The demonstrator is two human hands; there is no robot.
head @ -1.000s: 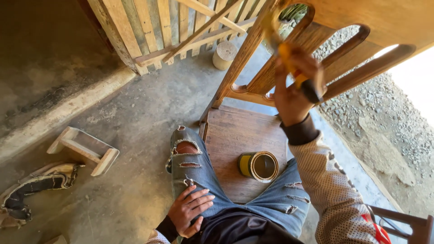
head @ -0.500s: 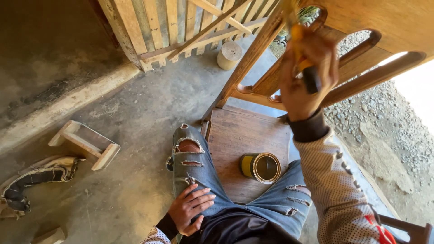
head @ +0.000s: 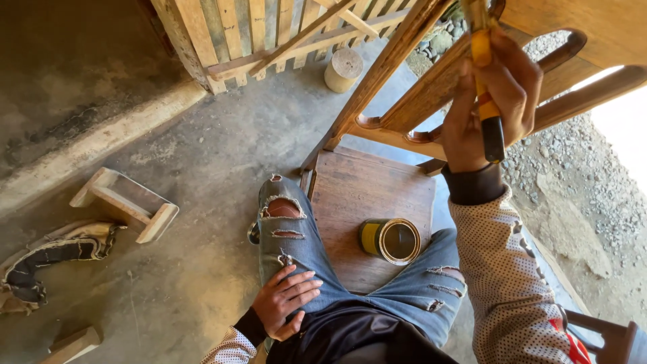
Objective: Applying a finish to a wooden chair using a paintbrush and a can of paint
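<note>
My right hand [head: 495, 98] is raised at the upper right and grips a paintbrush [head: 486, 94] with a yellow and black handle, its head against the back of a wooden chair [head: 397, 121]. On the chair seat [head: 350, 195] between my knees stands a small open tin [head: 392, 240] with dark liquid inside. My left hand [head: 283, 300] rests flat on my left thigh, on torn blue jeans, fingers spread and holding nothing.
A wooden slatted gate [head: 263, 34] and a short log stump [head: 344, 67] stand at the top. A small wooden stool frame [head: 125, 202] and a crumpled cloth [head: 54, 259] lie on the concrete floor at left. Gravel covers the ground at right.
My right hand with the brush has risen along the chair back. The view has shifted slightly. My left hand stays on the thigh.
</note>
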